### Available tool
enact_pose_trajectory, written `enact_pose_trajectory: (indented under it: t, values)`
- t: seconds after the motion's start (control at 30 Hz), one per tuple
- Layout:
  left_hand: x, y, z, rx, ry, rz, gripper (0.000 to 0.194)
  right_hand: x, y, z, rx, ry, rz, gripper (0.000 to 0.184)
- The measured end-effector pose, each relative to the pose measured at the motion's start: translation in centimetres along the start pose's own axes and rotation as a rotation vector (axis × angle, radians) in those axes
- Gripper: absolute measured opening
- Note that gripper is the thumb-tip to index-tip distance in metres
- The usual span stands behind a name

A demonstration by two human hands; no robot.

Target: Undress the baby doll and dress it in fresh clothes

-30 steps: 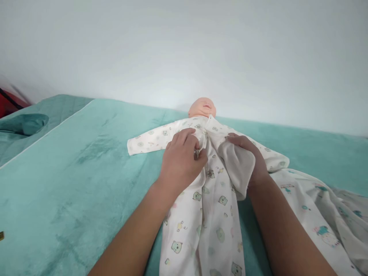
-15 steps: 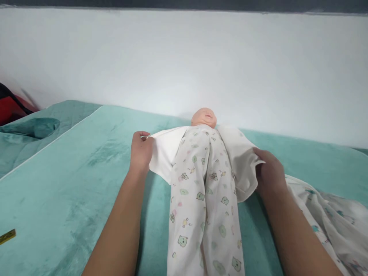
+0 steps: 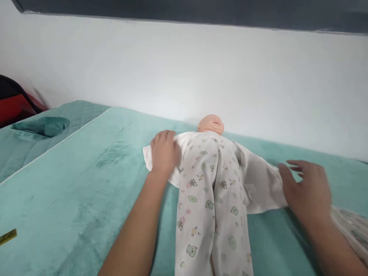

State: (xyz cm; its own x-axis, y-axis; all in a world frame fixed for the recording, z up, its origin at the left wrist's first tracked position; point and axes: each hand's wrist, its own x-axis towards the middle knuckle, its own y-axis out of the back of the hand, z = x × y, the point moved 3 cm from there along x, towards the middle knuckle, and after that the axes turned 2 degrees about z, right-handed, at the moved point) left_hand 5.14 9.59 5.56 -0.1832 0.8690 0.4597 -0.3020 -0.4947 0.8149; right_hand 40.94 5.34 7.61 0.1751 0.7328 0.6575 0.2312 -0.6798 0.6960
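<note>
A baby doll (image 3: 211, 124) lies on its back, its head by the wall. Over its body is white clothing (image 3: 212, 191) printed with green bears, parted down the front in its lower part. Plain white cloth spreads out on both sides like sleeves. My left hand (image 3: 166, 151) rests palm down on the left sleeve (image 3: 147, 157), its fingers laid over the fabric and slightly blurred. At the end of the right sleeve (image 3: 263, 184) is my right hand (image 3: 309, 188), fingers apart and thumb against the cloth's edge.
A teal velvety cover (image 3: 71, 184) lies under everything. Another printed cloth (image 3: 352, 226) is bunched at the right edge. A yellow strip (image 3: 8, 237) lies at far left, and a red and black item (image 3: 14, 103) stands behind. The white wall (image 3: 184, 69) borders the back.
My left hand has let go of the left sleeve's edge and moved inward on top of it. My right hand has moved outward and opened; the right sleeve now lies spread flatter.
</note>
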Motion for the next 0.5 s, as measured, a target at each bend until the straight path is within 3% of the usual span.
enact_pose_trajectory:
  t: [0.1, 0.17, 0.27, 0.37, 0.5]
  values:
    - [0.3, -1.9, 1.5, -0.072, -0.157, -0.061, 0.033, 0.7, -1.7, -7.3, 0.194, 0.222, -0.127, 0.031]
    - [0.6, -2.8, 1.5, -0.069, -0.146, -0.083, 0.035, 1.3, -3.5, -12.5, 0.324, 0.327, -0.310, 0.030]
    - [1.3, -3.3, 0.9, -0.053, -0.077, -0.108, 0.032, 2.7, -6.8, -18.8, 0.286, 0.471, -0.553, 0.027]
    - [2.2, -3.2, -0.1, -0.031, 0.032, -0.121, 0.028, 4.2, -10.0, -21.8, 0.137, 0.535, -0.764, 0.023]
    - [2.8, -2.8, -1.8, -0.043, 0.243, -0.066, 0.033, 5.5, -11.7, -22.3, 0.016, 0.595, -0.831, 0.028]
